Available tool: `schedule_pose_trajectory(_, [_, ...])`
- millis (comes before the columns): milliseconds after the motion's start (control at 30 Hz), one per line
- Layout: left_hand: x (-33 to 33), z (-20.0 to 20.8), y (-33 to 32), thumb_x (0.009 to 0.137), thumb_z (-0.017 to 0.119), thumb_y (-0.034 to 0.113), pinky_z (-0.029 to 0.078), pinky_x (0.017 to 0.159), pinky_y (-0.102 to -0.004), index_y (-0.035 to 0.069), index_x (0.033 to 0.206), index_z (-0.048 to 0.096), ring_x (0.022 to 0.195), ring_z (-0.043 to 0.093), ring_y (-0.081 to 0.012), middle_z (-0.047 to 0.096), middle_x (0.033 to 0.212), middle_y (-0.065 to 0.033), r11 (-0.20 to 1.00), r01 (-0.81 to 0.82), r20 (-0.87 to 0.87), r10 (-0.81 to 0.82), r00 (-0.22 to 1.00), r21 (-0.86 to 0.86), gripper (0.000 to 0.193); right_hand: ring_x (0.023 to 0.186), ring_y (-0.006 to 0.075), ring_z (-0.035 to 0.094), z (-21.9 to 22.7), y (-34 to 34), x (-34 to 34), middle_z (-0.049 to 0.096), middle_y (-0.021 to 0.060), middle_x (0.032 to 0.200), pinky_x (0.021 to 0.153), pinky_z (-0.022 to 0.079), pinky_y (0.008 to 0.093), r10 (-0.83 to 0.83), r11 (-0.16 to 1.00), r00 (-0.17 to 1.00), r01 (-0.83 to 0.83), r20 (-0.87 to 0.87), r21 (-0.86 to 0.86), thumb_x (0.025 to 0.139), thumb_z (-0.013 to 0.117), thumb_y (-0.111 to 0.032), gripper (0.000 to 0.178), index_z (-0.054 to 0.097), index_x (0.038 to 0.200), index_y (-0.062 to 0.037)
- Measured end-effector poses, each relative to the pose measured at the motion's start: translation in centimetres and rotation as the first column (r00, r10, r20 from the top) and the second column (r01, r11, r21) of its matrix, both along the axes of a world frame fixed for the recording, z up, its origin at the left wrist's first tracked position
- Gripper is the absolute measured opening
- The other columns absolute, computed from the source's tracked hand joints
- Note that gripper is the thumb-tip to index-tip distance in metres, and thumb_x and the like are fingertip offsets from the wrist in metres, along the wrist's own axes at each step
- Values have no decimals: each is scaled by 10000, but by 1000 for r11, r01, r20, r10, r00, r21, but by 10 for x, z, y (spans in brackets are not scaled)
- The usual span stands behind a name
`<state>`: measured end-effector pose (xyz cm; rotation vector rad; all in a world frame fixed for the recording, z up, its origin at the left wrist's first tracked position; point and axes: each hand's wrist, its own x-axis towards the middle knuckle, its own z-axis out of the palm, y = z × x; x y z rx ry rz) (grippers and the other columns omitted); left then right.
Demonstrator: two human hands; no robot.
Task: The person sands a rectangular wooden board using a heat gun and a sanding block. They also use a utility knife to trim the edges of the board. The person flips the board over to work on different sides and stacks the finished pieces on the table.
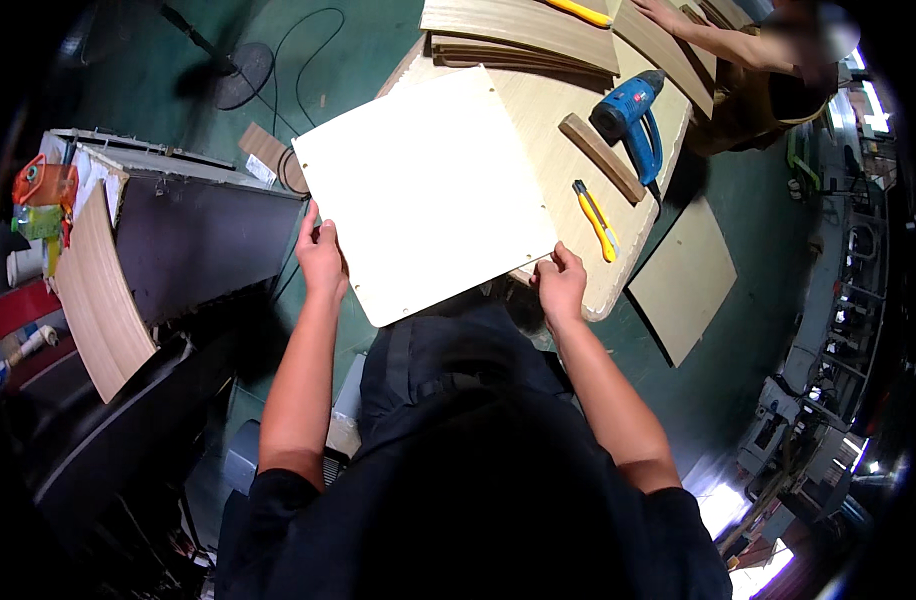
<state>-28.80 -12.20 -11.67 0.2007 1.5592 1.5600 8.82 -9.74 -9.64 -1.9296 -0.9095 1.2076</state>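
Observation:
A pale, nearly square panel [428,190] with small holes near its edges is held tilted in front of me, partly over the table. My left hand [321,255] grips its left edge, fingers partly hidden beneath. At the lower right corner, my right hand [561,283] pinches the panel. On the wooden table [538,130], right of the panel, lie a yellow utility knife [596,222], a narrow wood strip [601,158] and a blue heat gun [633,120]. Curved wooden boards [523,50] are stacked at the far side, a second yellow knife [580,11] on top.
Another person's hand [668,15] rests on boards at the far right. A pale board [686,280] lies low beyond the table's right side. To the left stands a dark cabinet [198,235] with a curved wood piece [100,295] and an orange tool [44,183]. Cables cross the floor.

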Motion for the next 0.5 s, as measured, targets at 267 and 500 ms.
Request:
schedule_pose_trajectory(267, [5, 24, 5, 1066, 565, 6, 571, 810, -323, 87, 1616, 445, 905, 656, -134, 671, 1049, -43, 996, 61, 45, -58, 997, -58, 569, 891, 168, 690, 19, 7, 22, 616, 133, 1244, 677, 611, 295, -13, 997, 987, 0, -162, -77, 992, 615, -4, 466, 548, 1436, 118])
schedule_pose_trajectory(500, [16, 28, -16, 1037, 645, 75, 487, 760, -295, 95, 1582, 403, 845, 554, -94, 626, 962, 21, 985, 36, -11, -39, 999, -171, 597, 911, 191, 734, 24, 10, 32, 687, 146, 1148, 738, 635, 307, -68, 993, 965, 41, -254, -111, 1018, 615, -34, 405, 570, 1394, 110])
